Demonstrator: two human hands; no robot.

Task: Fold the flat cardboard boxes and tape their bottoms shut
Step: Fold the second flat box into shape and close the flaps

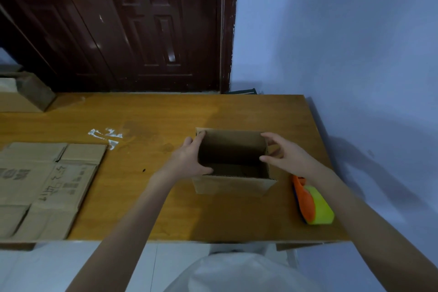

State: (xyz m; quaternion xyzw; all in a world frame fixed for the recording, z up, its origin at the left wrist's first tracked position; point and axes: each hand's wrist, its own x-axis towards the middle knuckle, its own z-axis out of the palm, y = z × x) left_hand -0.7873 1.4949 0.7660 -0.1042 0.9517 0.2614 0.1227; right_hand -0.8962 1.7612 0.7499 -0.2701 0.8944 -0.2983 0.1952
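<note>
A small brown cardboard box (233, 184) stands upright and open at the top on the wooden table (154, 208). My left hand (189, 156) grips its left wall, thumb inside near the front corner and fingers along the outside. My right hand (286, 154) hovers at the right wall with fingers and thumb spread and curved around the rim; whether they touch the cardboard is unclear. A stack of flat cardboard boxes (40, 187) lies at the table's left. An orange and yellow-green tape dispenser (314, 204) lies to the right of the box.
White tape scraps (106, 136) stick to the tabletop behind the flat stack. More cardboard boxes (26, 97) sit at the far left corner. A dark door (142, 26) stands behind the table and a pale wall (355, 54) runs along its right edge.
</note>
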